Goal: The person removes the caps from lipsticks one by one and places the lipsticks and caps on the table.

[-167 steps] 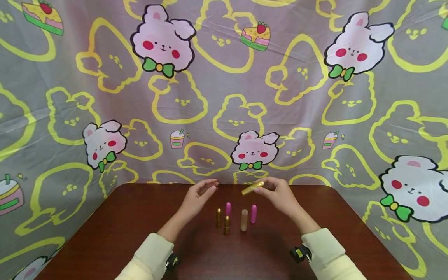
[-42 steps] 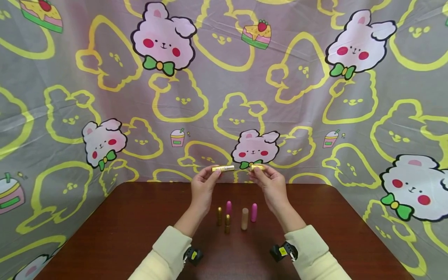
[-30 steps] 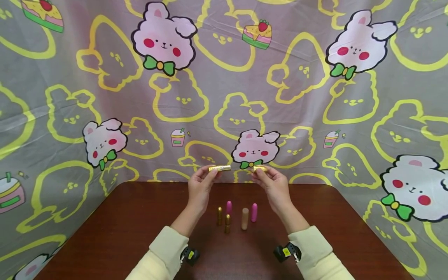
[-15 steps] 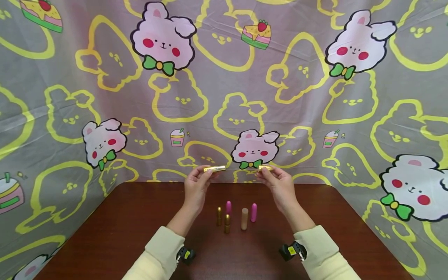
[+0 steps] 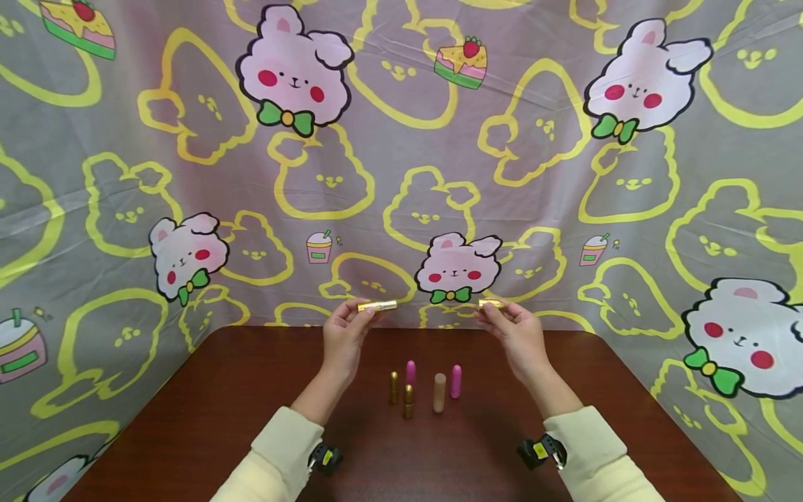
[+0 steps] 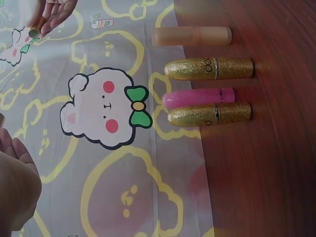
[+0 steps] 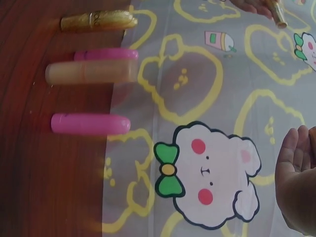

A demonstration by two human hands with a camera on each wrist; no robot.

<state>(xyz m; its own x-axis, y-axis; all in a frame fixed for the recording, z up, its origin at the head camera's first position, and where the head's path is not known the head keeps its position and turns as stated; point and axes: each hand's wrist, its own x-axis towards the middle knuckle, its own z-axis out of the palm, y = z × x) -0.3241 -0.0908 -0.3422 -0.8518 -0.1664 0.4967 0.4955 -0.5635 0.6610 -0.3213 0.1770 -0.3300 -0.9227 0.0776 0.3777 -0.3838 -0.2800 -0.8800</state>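
Observation:
Above the far edge of the table, my left hand [image 5: 343,341] pinches the uncapped base of a gold lipstick [image 5: 378,305] between thumb and fingers, its silvery end pointing right. Facing it, my right hand [image 5: 519,341] pinches the short gold cap [image 5: 491,303], with a wide gap between the two parts. In the left wrist view the cap's dark hollow end [image 6: 34,32] shows. Below the hands several lipsticks stand upright: two gold glittery lipsticks [image 5: 394,388] [image 6: 210,68], two pink ones [image 5: 456,381] [image 7: 91,124] and a beige tube [image 5: 439,393].
The dark reddish-brown table [image 5: 207,411] carries the standing lipsticks near its middle. A grey cloth [image 5: 389,146] printed with bunnies and yellow outlines hangs behind the table and at both sides. Each wrist wears a small black camera [image 5: 325,457].
Earlier my right hand held the whole gold lipstick and my left was empty. The lipstick has since been separated into base and cap, and both hands have drawn apart sideways. The standing lipsticks stayed put.

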